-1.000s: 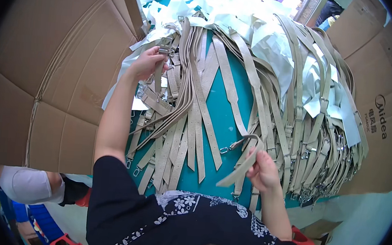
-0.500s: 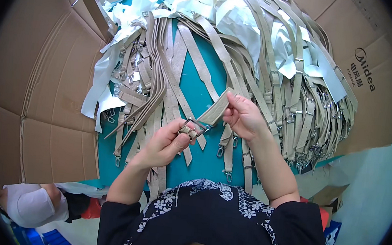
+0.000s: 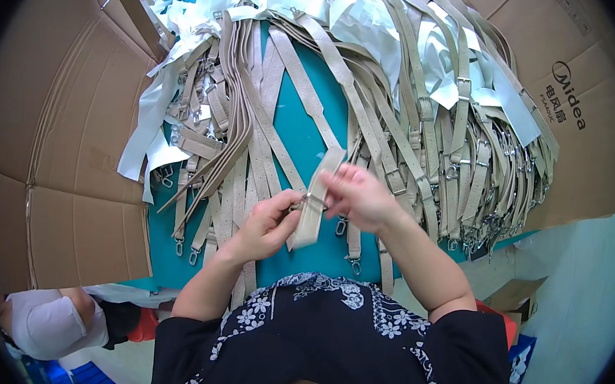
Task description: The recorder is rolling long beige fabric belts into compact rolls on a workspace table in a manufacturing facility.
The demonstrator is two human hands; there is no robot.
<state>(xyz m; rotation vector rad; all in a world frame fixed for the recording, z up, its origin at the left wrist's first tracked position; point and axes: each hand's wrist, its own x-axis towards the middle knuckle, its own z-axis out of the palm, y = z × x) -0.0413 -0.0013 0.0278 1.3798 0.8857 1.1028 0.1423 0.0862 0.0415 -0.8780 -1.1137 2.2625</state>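
Observation:
A beige strap (image 3: 309, 225) passes through a metal buckle (image 3: 315, 201) in front of my body, its pale end standing up and a loop hanging below. My left hand (image 3: 266, 226) is closed in a pinch at the buckle's left side, and its fingers cover part of it. On the other side, my right hand (image 3: 362, 200) grips the strap just above the buckle, with its fingers slightly blurred. Under both hands lie several more beige straps (image 3: 299, 81) with punched holes.
The teal table (image 3: 292, 128) carries bundles of straps with buckles and metal clips (image 3: 354, 265), plus white sheets (image 3: 360, 14) at the back. Cardboard walls (image 3: 99, 144) rise left and right (image 3: 544, 161). A person in a light top (image 3: 54, 323) is at lower left.
My right hand has come down and left, and the strap, earlier held apart from the buckle, now runs through it. My left hand has stayed nearly in place.

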